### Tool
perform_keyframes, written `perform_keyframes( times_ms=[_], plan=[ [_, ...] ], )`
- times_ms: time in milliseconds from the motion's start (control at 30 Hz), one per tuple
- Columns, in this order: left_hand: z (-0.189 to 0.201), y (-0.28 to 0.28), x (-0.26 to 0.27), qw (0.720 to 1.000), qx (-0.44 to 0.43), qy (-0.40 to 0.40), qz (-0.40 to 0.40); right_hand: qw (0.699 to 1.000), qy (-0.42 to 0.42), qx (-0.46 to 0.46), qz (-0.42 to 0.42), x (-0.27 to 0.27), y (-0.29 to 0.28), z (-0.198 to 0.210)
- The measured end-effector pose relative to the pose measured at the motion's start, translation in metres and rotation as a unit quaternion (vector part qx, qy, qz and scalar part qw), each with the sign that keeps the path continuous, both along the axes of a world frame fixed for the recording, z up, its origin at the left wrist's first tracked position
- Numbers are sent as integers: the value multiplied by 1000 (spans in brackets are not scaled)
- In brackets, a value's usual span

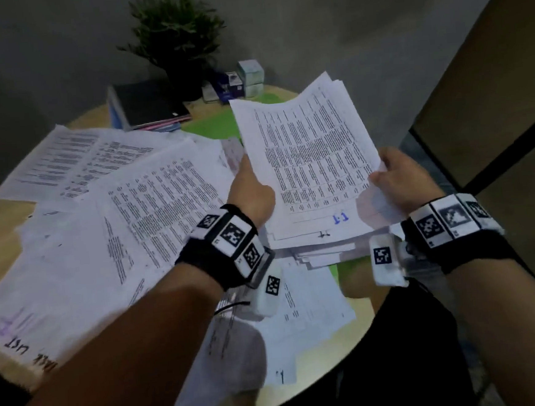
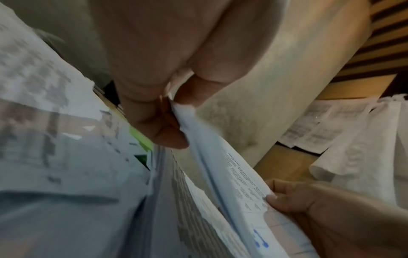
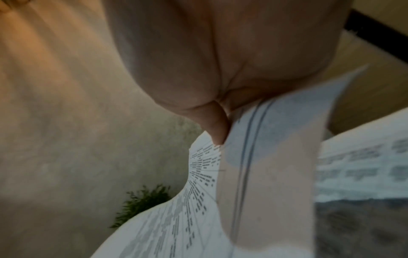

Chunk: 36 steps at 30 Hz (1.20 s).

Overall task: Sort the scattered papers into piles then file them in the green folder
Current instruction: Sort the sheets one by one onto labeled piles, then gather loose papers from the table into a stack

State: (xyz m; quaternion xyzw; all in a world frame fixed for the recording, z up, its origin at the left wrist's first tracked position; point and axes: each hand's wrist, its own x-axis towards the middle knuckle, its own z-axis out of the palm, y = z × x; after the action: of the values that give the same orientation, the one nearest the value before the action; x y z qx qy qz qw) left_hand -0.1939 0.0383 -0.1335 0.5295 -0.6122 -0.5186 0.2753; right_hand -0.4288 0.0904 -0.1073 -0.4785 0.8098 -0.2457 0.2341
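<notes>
Green folder [image 1: 212, 125] under loose papers [image 1: 150, 193]

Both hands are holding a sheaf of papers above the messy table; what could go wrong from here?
1. The left hand and right hand pinch the held sheaf only at its side edges; its far sheets are already fanned, so some may slip out.
2. Loose papers mostly cover the green folder, so filing could sweep some off the round table.

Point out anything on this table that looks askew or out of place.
The loose papers lie fanned at clashing angles, burying most of the green folder. Some sheets overhang the table's near edge. The held stack has uneven edges in both hands' grip.
</notes>
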Motion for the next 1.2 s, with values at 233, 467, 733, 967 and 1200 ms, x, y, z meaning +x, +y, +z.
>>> perform_keyframes(
  times_ms=[233,467,733,967,1200],
  plan=[
    [-15,7,-57,978,27,-206,-23,985,103,131,-44,-38,0,-46],
    [4,12,-23,994,10,-112,4,989,113,94,-23,-16,6,-16],
    [32,20,122,992,7,-18,128,975,50,69,206,102,-28,5],
    [13,28,217,971,74,15,225,948,145,149,242,188,-74,-19],
    [-8,28,227,961,153,77,216,933,235,184,202,212,-84,-42]
  ],
)
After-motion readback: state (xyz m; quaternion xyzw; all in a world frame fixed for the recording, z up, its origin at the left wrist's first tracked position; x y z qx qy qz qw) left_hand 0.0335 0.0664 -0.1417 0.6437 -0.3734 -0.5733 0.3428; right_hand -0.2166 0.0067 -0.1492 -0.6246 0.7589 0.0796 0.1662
